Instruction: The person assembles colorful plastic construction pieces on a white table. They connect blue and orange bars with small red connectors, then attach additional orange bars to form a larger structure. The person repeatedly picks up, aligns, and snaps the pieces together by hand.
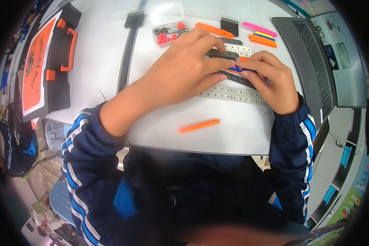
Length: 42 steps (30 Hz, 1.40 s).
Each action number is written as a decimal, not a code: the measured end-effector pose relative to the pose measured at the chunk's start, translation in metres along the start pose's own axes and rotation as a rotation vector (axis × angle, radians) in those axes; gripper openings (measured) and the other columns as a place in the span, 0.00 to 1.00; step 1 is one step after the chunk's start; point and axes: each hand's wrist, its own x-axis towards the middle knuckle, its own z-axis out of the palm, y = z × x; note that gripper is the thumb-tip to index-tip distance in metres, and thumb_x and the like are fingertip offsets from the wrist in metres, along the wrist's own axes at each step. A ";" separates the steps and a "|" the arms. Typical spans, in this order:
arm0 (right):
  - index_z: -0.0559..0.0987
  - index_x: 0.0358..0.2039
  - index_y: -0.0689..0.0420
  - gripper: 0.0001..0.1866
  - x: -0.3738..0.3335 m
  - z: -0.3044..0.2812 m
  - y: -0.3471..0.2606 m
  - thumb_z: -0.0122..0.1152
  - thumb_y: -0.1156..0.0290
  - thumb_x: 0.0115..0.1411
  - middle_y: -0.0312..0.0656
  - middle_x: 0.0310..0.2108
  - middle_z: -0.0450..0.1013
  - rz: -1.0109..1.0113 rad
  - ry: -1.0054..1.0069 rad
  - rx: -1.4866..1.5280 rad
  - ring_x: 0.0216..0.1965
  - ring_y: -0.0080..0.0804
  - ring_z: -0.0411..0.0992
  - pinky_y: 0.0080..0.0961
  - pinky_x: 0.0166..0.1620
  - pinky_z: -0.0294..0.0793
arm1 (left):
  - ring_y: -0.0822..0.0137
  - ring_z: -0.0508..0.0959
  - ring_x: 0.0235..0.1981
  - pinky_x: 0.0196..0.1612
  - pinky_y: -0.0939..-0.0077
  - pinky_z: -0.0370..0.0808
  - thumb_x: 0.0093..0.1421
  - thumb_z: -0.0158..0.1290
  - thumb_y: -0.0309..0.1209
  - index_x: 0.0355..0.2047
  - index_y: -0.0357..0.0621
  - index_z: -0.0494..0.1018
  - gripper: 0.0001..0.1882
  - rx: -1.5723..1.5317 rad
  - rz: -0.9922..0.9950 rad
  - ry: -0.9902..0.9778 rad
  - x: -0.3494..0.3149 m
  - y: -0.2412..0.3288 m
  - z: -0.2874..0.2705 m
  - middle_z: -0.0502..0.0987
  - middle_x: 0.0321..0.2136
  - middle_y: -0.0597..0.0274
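My left hand (189, 61) and my right hand (275, 80) meet over the table. Between their fingertips is a dark blue beam (236, 69) with small pink pegs on it. The right thumb and index finger pinch its right part, while the left index finger and thumb close on its left end, partly hiding it. Right below the fingers lies a long black beam (242, 79). A bit of orange (244, 59) shows by the right fingertips. Nearer me are white perforated strips (233, 94), and an orange bar (199, 126) lies alone close to the front edge.
Ahead stands an open clear box (165, 36) with red gears and grey wheels. Orange beams (214, 30), a pink beam (260, 29) and black beams (225, 53) lie beyond my hands. A laptop (311, 61) is at right, an orange-black case (49, 61) at left.
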 end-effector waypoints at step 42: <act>0.83 0.41 0.58 0.13 0.001 0.017 -0.001 0.68 0.77 0.53 0.42 0.35 0.75 -0.153 0.133 -0.227 0.36 0.41 0.75 0.32 0.40 0.76 | 0.64 0.76 0.43 0.43 0.73 0.73 0.56 0.62 0.26 0.38 0.47 0.84 0.08 0.270 -0.051 0.158 0.010 -0.025 -0.028 0.81 0.41 0.65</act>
